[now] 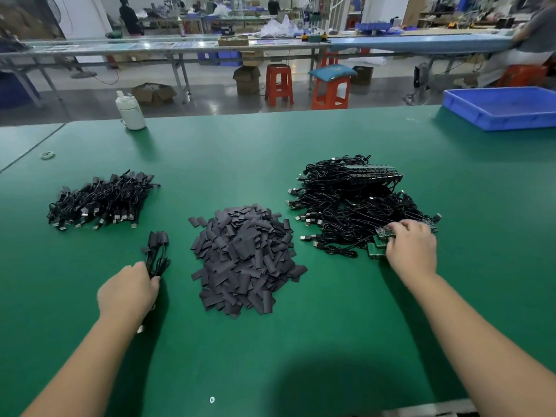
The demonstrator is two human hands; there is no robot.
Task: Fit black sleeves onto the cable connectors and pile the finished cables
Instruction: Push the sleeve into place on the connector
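No brand, label or writing can be read anywhere on your bench. You have three piles on the green table. In the middle sits the heap of loose black sleeves, far too many to count. To your left lies the pile of finished cables, sleeves already on their connectors, also beyond counting. To your right is the larger tangle of unsleeved cables, with small green circuit boards at its near edge.

Your left hand is curled round a small bundle of sleeved cables, which sticks up and away from your fist, between the finished pile and the sleeve heap; the exact number in the bundle is hard to tell. Your right hand rests on the near edge of the right tangle, fingers bent down onto the circuit boards; whether they actually pinch one, you cannot tell.

Beyond that: one white bottle, one blue tray, and three orange stools across the aisle.
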